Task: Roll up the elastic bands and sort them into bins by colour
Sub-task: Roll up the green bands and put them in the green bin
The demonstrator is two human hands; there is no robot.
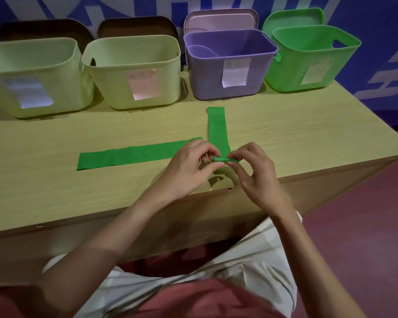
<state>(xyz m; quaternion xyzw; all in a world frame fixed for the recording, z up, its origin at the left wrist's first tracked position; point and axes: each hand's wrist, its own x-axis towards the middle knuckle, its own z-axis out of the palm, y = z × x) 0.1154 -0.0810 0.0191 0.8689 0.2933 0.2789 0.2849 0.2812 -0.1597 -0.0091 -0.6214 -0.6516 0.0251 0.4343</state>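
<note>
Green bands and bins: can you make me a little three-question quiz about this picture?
1. How many bins stand in the row at the back of the table?
2. True or false: both green bands are already rolled up.
3. Which hands pinch the small roll? A) left only B) right only C) both

Key:
1. Four: two pale bins, a purple bin, a green bin.
2. False; the flat band is unrolled.
3. C: left hand and right hand.
</note>
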